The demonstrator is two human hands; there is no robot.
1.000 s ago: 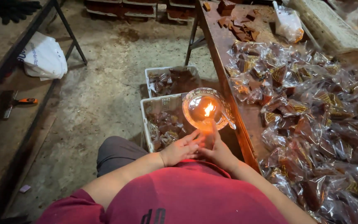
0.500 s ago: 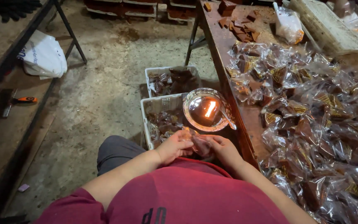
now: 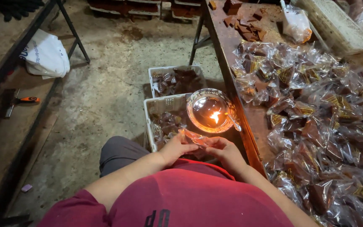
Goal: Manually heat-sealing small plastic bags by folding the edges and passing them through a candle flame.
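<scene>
My left hand (image 3: 176,148) and my right hand (image 3: 225,152) hold one small clear plastic packet (image 3: 195,138) with a brown piece inside, pinched between the fingertips of both, low over my lap. Just beyond it stands a round bowl (image 3: 194,120) with a small flame (image 3: 214,116) burning in it, at the table's near edge. Under the bowl sits a white crate (image 3: 148,122) with several wrapped brown pieces.
A long wooden table (image 3: 227,46) on the right is heaped with several wrapped brown pieces (image 3: 316,113). A second white crate (image 3: 175,80) stands farther off on the concrete floor. On the left are a white bag (image 3: 45,54), a metal frame and an orange-handled tool (image 3: 24,101).
Both hands have come down and back from the flame toward my lap with the packet. The view has shifted slightly.
</scene>
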